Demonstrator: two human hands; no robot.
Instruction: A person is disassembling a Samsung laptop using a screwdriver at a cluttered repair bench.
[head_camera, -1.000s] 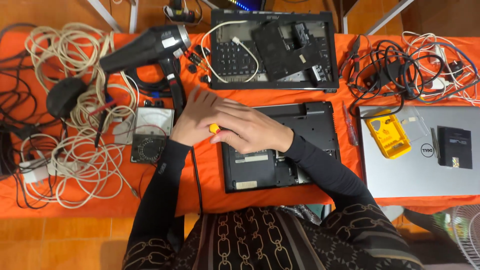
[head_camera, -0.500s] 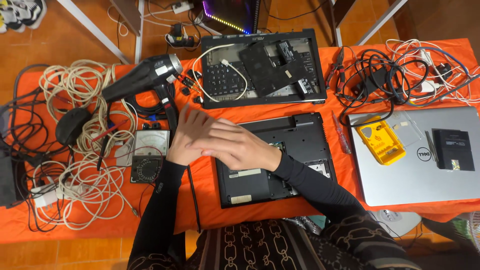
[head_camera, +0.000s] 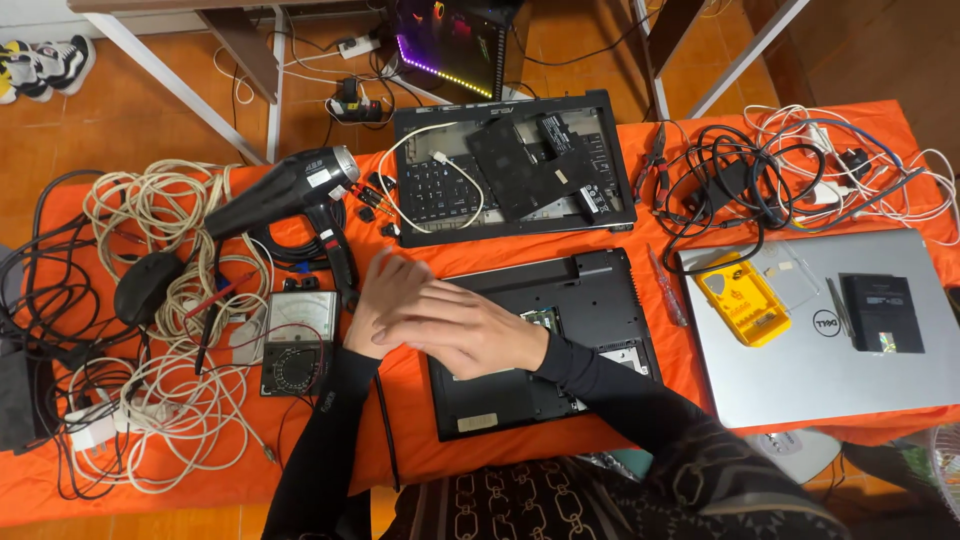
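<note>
**Two hands stacked at the open laptop base**

We see both hands together near the middle of the bench (head_camera: 420, 455), which is covered in orange cloth. The right hand (head_camera: 465, 335) lies palm down over the left hand (head_camera: 385, 300), fingers stretched out flat toward the left. Neither hand is clenched, and we cannot tell whether anything is held between them, since the upper hand hides the space beneath. Both arms wear dark sleeves.

The hands rest at the left edge of the black laptop base (head_camera: 560, 340), which lies upturned with its inner parts exposed, close to the near edge of the bench. Just left of the hands sits an analogue multimeter (head_camera: 298, 342), and beyond it a black heat gun (head_camera: 290, 190) lies on its side, nozzle pointing toward the far edge.

At the far edge, behind the laptop base, a second dismantled laptop shell (head_camera: 515, 165) lies open with a white cable draped across it. At the right end a closed silver laptop (head_camera: 800, 370) carries a yellow tool case (head_camera: 742, 298) and a small black box (head_camera: 882, 312). Coils of pale cable (head_camera: 150, 215) crowd the left end, and dark and white leads (head_camera: 740, 185) tangle at the far right corner.
</note>
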